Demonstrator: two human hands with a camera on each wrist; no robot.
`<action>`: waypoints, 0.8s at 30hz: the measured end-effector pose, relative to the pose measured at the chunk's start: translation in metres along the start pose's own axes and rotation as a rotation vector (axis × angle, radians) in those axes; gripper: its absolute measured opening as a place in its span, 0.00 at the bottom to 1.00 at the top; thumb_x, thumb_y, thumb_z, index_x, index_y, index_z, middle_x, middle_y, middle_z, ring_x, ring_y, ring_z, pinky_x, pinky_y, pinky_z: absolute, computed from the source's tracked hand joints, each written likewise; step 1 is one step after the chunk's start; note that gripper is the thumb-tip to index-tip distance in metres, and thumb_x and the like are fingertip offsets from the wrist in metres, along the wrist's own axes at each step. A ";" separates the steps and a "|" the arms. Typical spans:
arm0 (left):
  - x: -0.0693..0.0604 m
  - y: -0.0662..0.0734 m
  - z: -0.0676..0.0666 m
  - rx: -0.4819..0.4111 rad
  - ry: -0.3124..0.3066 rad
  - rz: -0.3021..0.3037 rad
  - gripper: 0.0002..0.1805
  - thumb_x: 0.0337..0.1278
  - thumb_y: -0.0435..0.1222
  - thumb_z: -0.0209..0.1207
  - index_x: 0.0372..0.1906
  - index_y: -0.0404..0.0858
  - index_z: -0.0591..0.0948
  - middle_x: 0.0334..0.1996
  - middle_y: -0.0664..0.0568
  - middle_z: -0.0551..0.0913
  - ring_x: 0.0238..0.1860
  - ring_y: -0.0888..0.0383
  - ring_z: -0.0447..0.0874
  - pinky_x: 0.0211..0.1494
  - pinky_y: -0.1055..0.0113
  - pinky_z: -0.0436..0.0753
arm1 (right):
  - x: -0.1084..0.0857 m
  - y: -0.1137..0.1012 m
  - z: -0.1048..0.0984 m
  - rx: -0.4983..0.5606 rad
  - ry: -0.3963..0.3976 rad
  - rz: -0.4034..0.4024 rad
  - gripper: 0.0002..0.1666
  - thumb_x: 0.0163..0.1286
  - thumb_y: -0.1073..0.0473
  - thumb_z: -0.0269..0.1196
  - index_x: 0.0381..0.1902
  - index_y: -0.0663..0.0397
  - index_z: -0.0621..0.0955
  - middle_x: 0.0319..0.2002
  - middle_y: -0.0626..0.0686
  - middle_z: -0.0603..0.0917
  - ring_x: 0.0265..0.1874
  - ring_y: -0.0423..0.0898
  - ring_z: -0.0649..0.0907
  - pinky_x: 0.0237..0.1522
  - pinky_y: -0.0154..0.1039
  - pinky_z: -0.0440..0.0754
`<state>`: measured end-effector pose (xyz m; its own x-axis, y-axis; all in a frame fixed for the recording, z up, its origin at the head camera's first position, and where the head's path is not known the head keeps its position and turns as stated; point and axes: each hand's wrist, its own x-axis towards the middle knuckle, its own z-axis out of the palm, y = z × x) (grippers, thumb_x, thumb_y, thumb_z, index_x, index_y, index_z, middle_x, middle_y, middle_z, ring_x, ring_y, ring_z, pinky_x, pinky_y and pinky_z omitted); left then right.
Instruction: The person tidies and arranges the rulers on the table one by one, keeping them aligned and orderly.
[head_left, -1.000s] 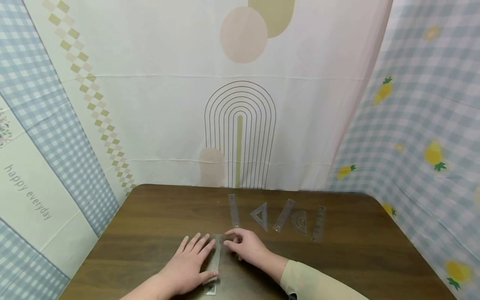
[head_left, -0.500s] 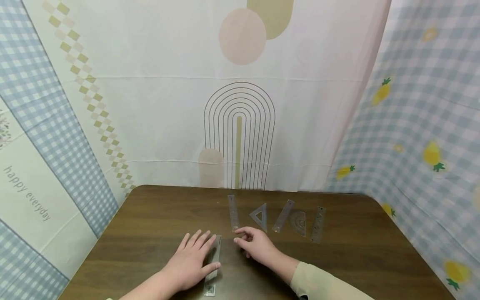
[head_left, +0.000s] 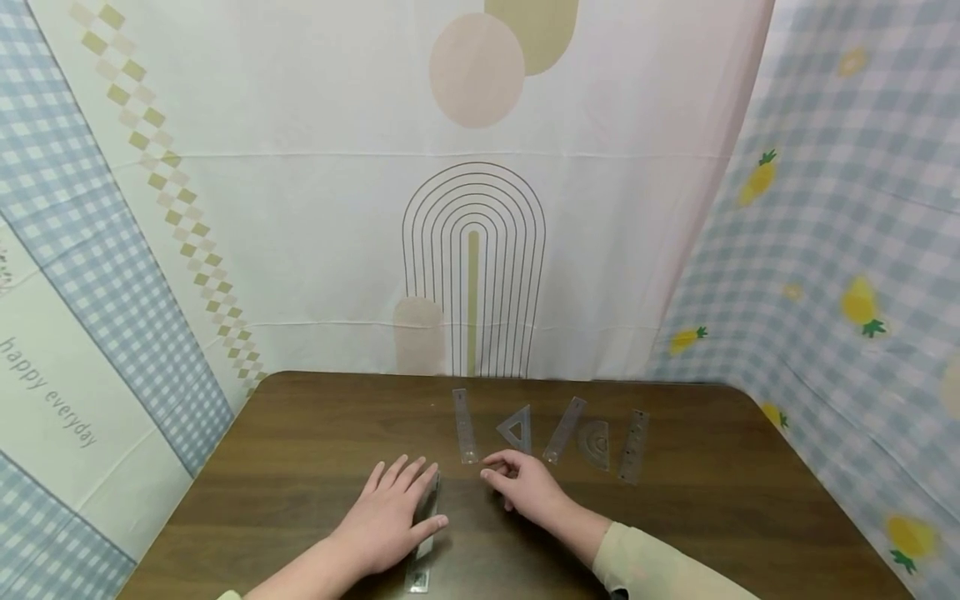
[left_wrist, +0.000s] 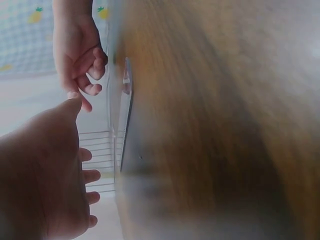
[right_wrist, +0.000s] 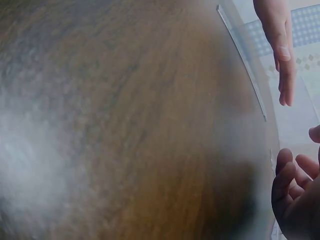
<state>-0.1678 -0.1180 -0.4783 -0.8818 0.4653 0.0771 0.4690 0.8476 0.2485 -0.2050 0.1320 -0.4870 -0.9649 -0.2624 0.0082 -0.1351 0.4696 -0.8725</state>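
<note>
Soft light, with blurry tabletop (right_wrist: 150, 100) and pale glare in both wrist views.

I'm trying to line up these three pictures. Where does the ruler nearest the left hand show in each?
Head: the ruler is at the lower centre, partly hidden by the left hand.
Left wrist: the ruler is a narrow strip left of centre.
Right wrist: the ruler is a thin slanting strip at upper right.
Shared landmark: the left hand, at lower left in the left wrist view, top right in the right wrist view.
</note>
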 end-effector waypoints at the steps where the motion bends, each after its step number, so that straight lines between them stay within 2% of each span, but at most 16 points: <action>1: 0.001 0.000 0.001 -0.001 0.001 -0.001 0.43 0.66 0.65 0.48 0.75 0.42 0.65 0.73 0.43 0.65 0.74 0.39 0.56 0.73 0.36 0.51 | 0.000 -0.001 -0.001 -0.004 0.007 -0.001 0.19 0.70 0.53 0.65 0.51 0.61 0.82 0.30 0.48 0.80 0.15 0.42 0.77 0.18 0.39 0.78; 7: 0.006 0.002 0.002 -0.013 -0.002 -0.007 0.42 0.66 0.65 0.48 0.75 0.41 0.66 0.73 0.43 0.65 0.74 0.38 0.55 0.72 0.36 0.50 | 0.002 -0.002 -0.007 -0.049 0.044 -0.027 0.19 0.69 0.52 0.65 0.51 0.61 0.82 0.32 0.49 0.81 0.20 0.43 0.79 0.20 0.38 0.79; 12: 0.009 0.004 0.004 -0.013 0.021 0.008 0.42 0.66 0.65 0.48 0.74 0.41 0.67 0.72 0.43 0.66 0.74 0.38 0.56 0.71 0.35 0.51 | 0.004 0.002 -0.010 -0.136 0.066 -0.070 0.19 0.69 0.51 0.65 0.50 0.59 0.83 0.33 0.46 0.81 0.25 0.40 0.78 0.27 0.35 0.78; 18: 0.013 0.008 -0.002 0.006 0.027 -0.001 0.41 0.67 0.64 0.49 0.74 0.41 0.66 0.72 0.43 0.65 0.74 0.39 0.56 0.73 0.37 0.51 | 0.008 0.003 -0.015 -0.253 0.075 -0.104 0.18 0.69 0.50 0.66 0.50 0.56 0.84 0.34 0.44 0.79 0.33 0.40 0.77 0.35 0.36 0.76; 24: 0.018 0.009 -0.007 0.026 0.022 -0.018 0.42 0.67 0.64 0.48 0.75 0.42 0.65 0.73 0.44 0.65 0.75 0.40 0.55 0.73 0.38 0.51 | 0.009 0.000 -0.020 -0.280 0.067 -0.108 0.19 0.70 0.49 0.65 0.51 0.56 0.83 0.37 0.45 0.79 0.34 0.41 0.77 0.36 0.37 0.77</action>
<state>-0.1793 -0.1036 -0.4683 -0.8907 0.4448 0.0943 0.4543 0.8620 0.2251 -0.2183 0.1463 -0.4774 -0.9531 -0.2715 0.1341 -0.2855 0.6585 -0.6963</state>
